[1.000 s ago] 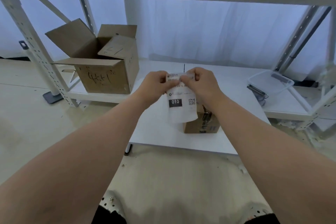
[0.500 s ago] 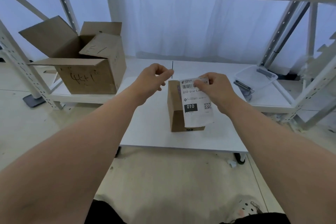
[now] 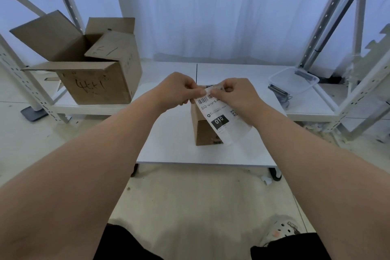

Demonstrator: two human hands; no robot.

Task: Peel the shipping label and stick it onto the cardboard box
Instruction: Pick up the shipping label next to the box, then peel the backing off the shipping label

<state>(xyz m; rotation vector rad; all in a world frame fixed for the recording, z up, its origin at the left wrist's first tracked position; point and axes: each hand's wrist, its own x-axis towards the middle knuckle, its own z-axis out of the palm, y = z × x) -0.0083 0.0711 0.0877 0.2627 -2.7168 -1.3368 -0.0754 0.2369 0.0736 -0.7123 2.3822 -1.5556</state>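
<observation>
A white shipping label (image 3: 219, 117) with a barcode and a black "010" block hangs tilted in the air in front of a small closed cardboard box (image 3: 203, 133). The box stands on the low white table (image 3: 168, 143). My left hand (image 3: 179, 91) pinches the label's top left corner. My right hand (image 3: 238, 97) pinches its top edge just beside the left fingers. The label covers most of the box's top and right side.
A large open cardboard box (image 3: 95, 74) with scribbled marks sits on the low shelf at the left. A clear plastic tub (image 3: 293, 83) with dark clips beside it lies at the right. White rack posts (image 3: 358, 95) flank the table. My shoe (image 3: 280, 230) shows below.
Half a second ago my left hand was off the label, held only by my right hand. Now the left hand has come back and pinches the top corner again.
</observation>
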